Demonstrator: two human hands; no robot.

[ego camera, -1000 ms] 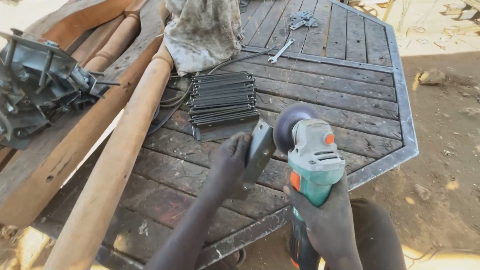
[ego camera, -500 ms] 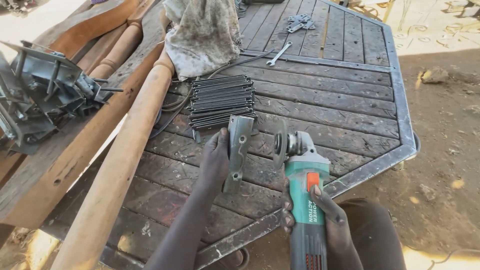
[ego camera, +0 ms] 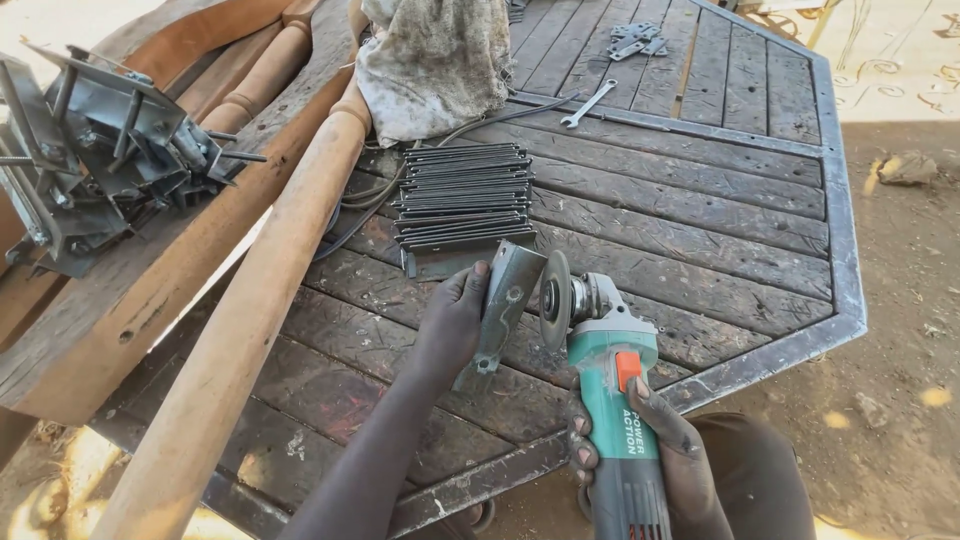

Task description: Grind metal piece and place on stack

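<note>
the left hand (ego camera: 452,318) pinches a small grey metal bracket (ego camera: 503,305) by its edge, thumb on top and fingers curled behind, raised just above the plank table (ego camera: 700,215) in front of the stack of black strips (ego camera: 462,195). the disc of the angle grinder (ego camera: 600,370) sits right beside it (fingertips very near). the right hand (ego camera: 650,440) wraps the grinder body, fingers closed; a snag could kick the bracket loose.

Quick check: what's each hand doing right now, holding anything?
Left hand: closed on a flat metal bracket, held tilted above the wooden table.
Right hand: closed around the body of the green angle grinder, its disc beside the bracket.
</note>
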